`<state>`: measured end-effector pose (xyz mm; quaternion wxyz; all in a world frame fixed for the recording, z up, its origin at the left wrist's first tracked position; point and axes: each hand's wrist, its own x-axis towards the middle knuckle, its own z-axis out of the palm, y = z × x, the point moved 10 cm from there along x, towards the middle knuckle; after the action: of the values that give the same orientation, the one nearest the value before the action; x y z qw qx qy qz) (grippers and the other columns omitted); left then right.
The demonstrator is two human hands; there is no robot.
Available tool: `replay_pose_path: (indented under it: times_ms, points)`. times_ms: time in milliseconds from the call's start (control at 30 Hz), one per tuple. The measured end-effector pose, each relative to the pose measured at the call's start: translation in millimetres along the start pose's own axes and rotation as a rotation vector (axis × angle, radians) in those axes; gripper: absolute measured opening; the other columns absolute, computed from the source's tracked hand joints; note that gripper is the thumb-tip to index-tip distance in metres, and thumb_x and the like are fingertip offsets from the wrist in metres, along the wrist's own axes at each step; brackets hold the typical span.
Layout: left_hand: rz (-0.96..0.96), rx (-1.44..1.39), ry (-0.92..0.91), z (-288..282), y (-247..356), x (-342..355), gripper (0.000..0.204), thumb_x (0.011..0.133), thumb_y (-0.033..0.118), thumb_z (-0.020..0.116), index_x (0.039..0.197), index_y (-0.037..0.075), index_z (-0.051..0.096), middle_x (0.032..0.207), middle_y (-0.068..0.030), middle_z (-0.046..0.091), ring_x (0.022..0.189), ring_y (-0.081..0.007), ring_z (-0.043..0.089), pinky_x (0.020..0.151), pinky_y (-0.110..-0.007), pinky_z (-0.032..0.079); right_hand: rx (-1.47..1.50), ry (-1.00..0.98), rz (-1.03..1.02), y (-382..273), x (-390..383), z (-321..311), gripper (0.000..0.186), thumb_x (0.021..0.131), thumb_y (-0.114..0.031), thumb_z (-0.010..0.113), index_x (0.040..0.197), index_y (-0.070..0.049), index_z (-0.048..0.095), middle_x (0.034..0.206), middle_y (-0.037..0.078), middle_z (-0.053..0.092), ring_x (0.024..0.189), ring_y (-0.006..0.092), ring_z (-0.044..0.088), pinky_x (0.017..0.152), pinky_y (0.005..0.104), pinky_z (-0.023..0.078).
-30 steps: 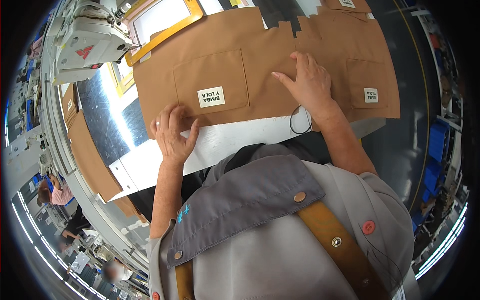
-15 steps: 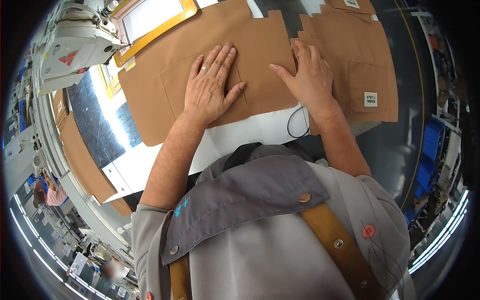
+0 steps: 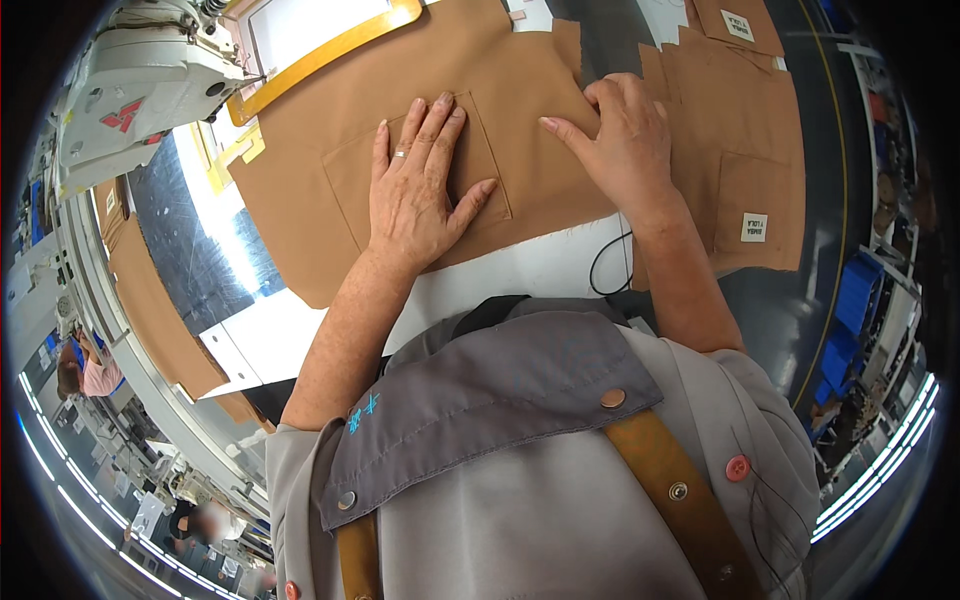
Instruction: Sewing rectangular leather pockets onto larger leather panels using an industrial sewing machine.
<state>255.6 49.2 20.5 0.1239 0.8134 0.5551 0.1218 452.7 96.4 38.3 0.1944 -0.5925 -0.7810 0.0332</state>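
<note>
A brown fabric panel [image 3: 300, 230] with a square stitched pocket outline lies on the white table in front of me. My left hand [image 3: 418, 190] presses flat on that pocket, fingers stretched and thumb spread, a ring on one finger. At the panel's right edge, my right hand [image 3: 630, 145] has its fingers curled around the cloth, with the thumb lying on top. Beyond it, to the right, lie more brown fabric pieces [image 3: 690, 120], one carrying a pocket with a small white label [image 3: 754, 228].
A white sewing machine head [image 3: 130, 100] stands at the far left, beside a yellow-edged clamp frame [image 3: 330, 45]. More brown fabric [image 3: 160, 310] hangs along a rail at the left. A dark thin cord [image 3: 597, 270] loops near the table's front edge. Blue bins [image 3: 850, 300] stand at right.
The gap between the front panel and the pieces on the right has widened. My right hand's fingers have curled in at the panel's edge; my left hand stays flat on the pocket.
</note>
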Motion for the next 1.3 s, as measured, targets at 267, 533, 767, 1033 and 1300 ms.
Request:
replay_pose_path:
  times_ms: [267, 533, 767, 1033, 1300]
  points:
    - [-0.059, -0.896, -0.111, -58, 24, 5, 0.037, 0.096, 0.038, 0.068, 0.111, 0.004, 0.068, 0.127, -0.0126, 0.063, 0.118, -0.0289, 0.057, 0.106, -0.043, 0.038, 0.110, 0.005, -0.041, -3, 2, 8, 0.039, 0.087, -0.036, 0.080, 0.103, -0.003, 0.066, 0.097, 0.010, 0.063, 0.088, 0.0274, 0.064, 0.074, 0.0423, 0.049]
    - [1.047, -2.693, 0.073, -207, 150, -3, 0.056, 0.100, 0.040, 0.064, 0.110, -0.014, 0.056, 0.092, -0.0242, 0.060, 0.070, -0.0266, 0.067, 0.050, -0.036, 0.052, 0.024, 0.074, -0.099, -10, 2, 9, 0.036, 0.090, -0.036, 0.077, 0.102, -0.005, 0.064, 0.096, 0.008, 0.061, 0.087, 0.0272, 0.062, 0.073, 0.0425, 0.050]
    - [0.398, -2.804, 0.364, -196, 153, -34, 0.063, 0.095, 0.040, 0.072, 0.111, -0.019, 0.059, 0.084, -0.0229, 0.059, 0.064, -0.0257, 0.065, 0.047, -0.035, 0.047, -0.005, 0.114, -0.114, -8, -2, 8, 0.036, 0.091, -0.036, 0.076, 0.103, -0.005, 0.063, 0.097, 0.008, 0.061, 0.087, 0.0272, 0.062, 0.073, 0.0432, 0.049]
    - [0.468, -2.708, 0.428, -189, 155, -55, 0.060, 0.091, 0.046, 0.072, 0.103, -0.013, 0.066, 0.089, -0.0228, 0.060, 0.067, -0.0302, 0.066, 0.049, -0.041, 0.051, -0.045, 0.139, -0.123, -12, -4, 10, 0.035, 0.092, -0.037, 0.075, 0.103, -0.006, 0.063, 0.097, 0.008, 0.061, 0.088, 0.0270, 0.062, 0.072, 0.0430, 0.048]
    - [0.439, -2.682, 0.888, -203, 162, -72, 0.064, 0.086, 0.051, 0.075, 0.100, -0.011, 0.068, 0.089, -0.0208, 0.059, 0.066, -0.0358, 0.068, 0.052, -0.044, 0.055, -0.060, 0.154, -0.118, -12, -5, 12, 0.036, 0.093, -0.039, 0.074, 0.104, -0.006, 0.064, 0.098, 0.008, 0.062, 0.089, 0.0268, 0.062, 0.073, 0.0437, 0.048]
